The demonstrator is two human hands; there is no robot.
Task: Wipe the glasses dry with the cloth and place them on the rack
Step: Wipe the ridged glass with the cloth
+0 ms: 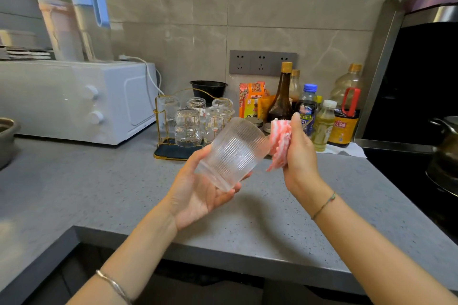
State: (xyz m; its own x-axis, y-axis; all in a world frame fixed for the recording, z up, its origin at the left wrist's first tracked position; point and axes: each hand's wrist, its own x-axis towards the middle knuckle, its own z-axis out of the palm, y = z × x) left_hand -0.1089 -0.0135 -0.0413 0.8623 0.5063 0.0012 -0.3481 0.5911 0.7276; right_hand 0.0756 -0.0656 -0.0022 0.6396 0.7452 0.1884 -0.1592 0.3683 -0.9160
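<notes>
My left hand (198, 193) holds a clear ribbed glass (233, 153) by its base, tilted with the mouth pointing up and right. Just beside the rim, my right hand (298, 153) grips a bunched pink and white cloth (278, 146); the cloth touches or nearly touches the glass's rim. Behind them stands a gold wire rack (163, 153) on a dark base, with several clear glasses (188, 127) upside down on it.
A white microwave (74, 99) with jugs on top stands at the left. Sauce and oil bottles (281, 99) line the wall at the right, next to a stove with a pot (446, 153). The grey counter (99, 193) has an edge close to me.
</notes>
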